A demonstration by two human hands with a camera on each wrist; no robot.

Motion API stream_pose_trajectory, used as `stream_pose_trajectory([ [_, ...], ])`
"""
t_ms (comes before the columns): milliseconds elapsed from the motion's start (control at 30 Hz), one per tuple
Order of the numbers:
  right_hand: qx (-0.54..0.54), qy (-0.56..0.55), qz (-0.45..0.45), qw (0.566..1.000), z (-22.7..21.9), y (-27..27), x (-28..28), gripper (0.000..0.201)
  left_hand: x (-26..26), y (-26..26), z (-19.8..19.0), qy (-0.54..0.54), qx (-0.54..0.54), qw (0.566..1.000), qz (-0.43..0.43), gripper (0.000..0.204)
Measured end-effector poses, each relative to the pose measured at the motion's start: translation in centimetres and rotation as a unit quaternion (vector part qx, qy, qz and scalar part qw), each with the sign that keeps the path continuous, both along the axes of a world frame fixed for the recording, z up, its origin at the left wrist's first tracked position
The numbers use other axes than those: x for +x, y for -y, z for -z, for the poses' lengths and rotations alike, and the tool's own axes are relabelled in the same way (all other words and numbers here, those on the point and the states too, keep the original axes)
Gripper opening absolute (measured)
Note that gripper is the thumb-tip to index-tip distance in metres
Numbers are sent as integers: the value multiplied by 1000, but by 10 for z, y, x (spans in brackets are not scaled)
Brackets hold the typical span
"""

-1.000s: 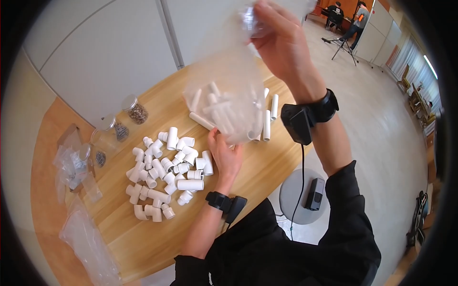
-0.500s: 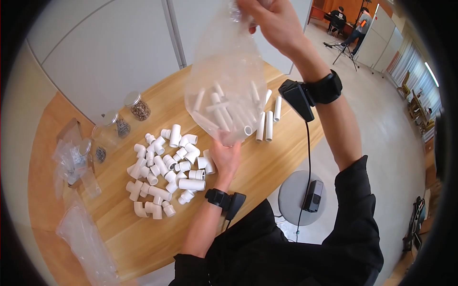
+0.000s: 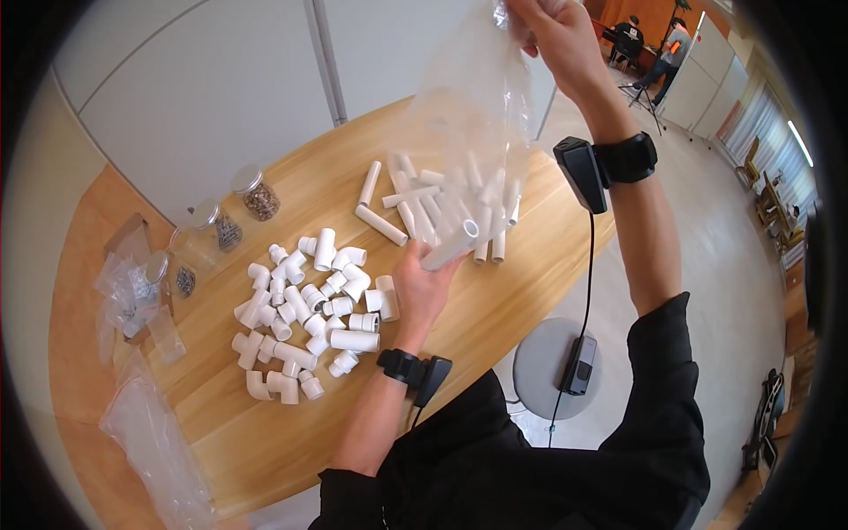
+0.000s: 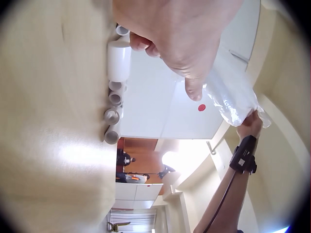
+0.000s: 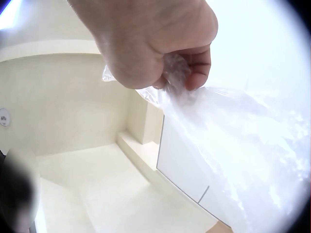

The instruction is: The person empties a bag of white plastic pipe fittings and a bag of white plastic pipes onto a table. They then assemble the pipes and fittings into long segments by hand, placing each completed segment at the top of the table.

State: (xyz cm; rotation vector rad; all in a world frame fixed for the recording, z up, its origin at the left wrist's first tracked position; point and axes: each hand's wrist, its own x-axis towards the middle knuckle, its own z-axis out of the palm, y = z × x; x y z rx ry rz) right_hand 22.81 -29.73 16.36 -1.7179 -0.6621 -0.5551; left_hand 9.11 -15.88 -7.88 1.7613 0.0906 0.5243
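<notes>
My right hand (image 3: 565, 40) grips the gathered top of a clear plastic bag (image 3: 473, 97), held high over the table; in the right wrist view its fingertips (image 5: 197, 80) pinch the crumpled film. The bag hangs down over a pile of short white plastic pipes (image 3: 406, 212), several seen through it. My left hand (image 3: 422, 291) is low at the pile's near side, holding one white pipe (image 3: 449, 247) whose open end tilts up. In the left wrist view its fingers (image 4: 141, 43) are curled and the thumb (image 4: 194, 90) sticks up beside the bag; the held part is hidden.
Many white pipe fittings (image 3: 300, 309) lie left of my left hand on the wooden table (image 3: 265, 450). Lidded jars of hardware (image 3: 256, 194) line the back left. Small bags (image 3: 132, 300) and an empty-looking plastic bag (image 3: 155, 442) lie at the left. A grey stool (image 3: 543, 367) stands right.
My right hand has shifted right, drawing the bag up and right. Pipes earlier veiled by the bag now lie uncovered on the table at its left. My left hand has stayed nearly in place.
</notes>
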Motion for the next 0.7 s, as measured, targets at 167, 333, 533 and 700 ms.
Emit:
stream_pose_trajectory([
  [167, -19, 31, -12, 999, 6, 27, 1, 22, 1, -3, -13, -9, -16, 999, 29, 39],
  [333, 142, 58, 45, 987, 0, 44, 4, 19, 0, -2, -32, -8, 2, 999, 39, 44],
  [533, -26, 75, 90, 993, 4, 62, -6, 21, 11, -26, -41, -127, 74, 989, 31, 56],
  [700, -21, 47, 161, 986, 13, 69, 6, 24, 17, -46, -61, -257, -45, 945, 197, 51],
])
